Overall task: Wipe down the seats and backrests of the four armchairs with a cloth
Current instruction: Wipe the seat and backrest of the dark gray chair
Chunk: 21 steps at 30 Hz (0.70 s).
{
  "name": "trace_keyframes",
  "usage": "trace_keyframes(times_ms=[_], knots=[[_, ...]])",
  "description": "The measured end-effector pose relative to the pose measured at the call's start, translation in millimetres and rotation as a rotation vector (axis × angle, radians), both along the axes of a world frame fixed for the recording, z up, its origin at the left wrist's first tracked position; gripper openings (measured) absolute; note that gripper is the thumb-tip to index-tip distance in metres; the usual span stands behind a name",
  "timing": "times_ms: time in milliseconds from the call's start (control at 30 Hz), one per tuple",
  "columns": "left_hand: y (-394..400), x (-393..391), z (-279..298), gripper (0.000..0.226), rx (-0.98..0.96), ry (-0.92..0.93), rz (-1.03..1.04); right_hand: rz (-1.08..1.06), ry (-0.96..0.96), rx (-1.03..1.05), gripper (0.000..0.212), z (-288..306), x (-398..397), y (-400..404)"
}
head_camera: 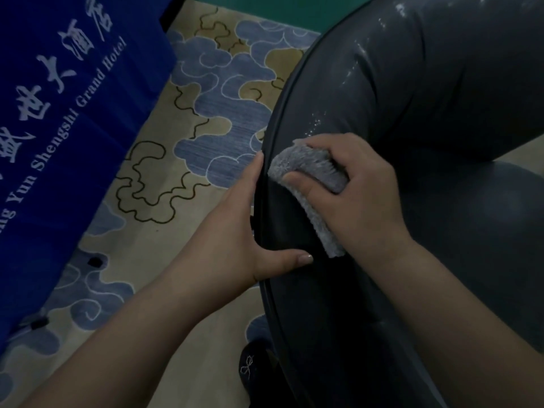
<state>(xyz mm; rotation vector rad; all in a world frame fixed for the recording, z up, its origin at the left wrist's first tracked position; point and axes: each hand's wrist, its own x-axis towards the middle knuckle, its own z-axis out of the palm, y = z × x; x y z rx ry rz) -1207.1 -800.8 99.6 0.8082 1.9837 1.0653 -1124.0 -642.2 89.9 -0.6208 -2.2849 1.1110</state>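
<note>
Cloth [309,184], gripped by the right hand [362,195], presses the armchair [426,98] backrest; at nine o'clock the left hand [253,231] clasps its rim, likely steadying it.

We saw the armchair [426,92] cut off by the top, right and bottom edges. The left hand's [250,231] fingers were hidden behind its rim. The right hand [362,195] covered part of the cloth [309,172]. The blue banner's [59,113] lettering ran off the left edge.
</note>
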Motion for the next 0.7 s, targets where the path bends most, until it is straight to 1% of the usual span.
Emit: trace_keyframes(times_ms=[33, 167, 200, 267, 333, 500, 600, 667, 700], knots=[[0.7, -0.9, 0.2, 0.127, 0.002, -0.006, 0.002, -0.004, -0.012, 0.006, 0.032, 0.1, -2.7, 3.5], [6.6, -7.0, 1.8, 0.120, 0.015, 0.016, -0.005, -0.140, -0.022, -0.077, 0.023, -1.6, -5.2, 26.6], [9.1, -8.9, 1.9, 0.120, 0.013, 0.024, -0.005, -0.141, -0.004, -0.089, 0.023, -2.0, -5.5, 25.3], [14.9, -12.4, 0.8, 0.123, 0.012, 0.029, 0.000, -0.075, 0.028, -0.098, 0.028, -3.0, -8.0, 15.7], [19.6, -15.7, 0.3, 0.123, 0.017, 0.031, 0.002, -0.018, 0.032, -0.060, 0.030, -4.8, -9.5, 11.7], [27.7, -26.3, 5.5, 0.115, 0.000, 0.040, -0.019, -0.147, 0.015, -0.111, 0.022, -6.0, -10.1, 40.7], [31.1, -32.5, 7.5, 0.113, -0.004, 0.068, -0.047, -0.068, 0.060, -0.113, 0.025, -1.2, -17.7, 30.8], [31.7, -35.9, 7.4, 0.115, -0.020, 0.081, -0.050, 0.005, 0.036, -0.082, 0.028, -1.1, -23.5, 26.3], [32.8, -37.6, 7.4, 0.116, -0.026, 0.077, -0.055, -0.004, 0.018, -0.081, 0.028, -1.7, -24.1, 29.5]])
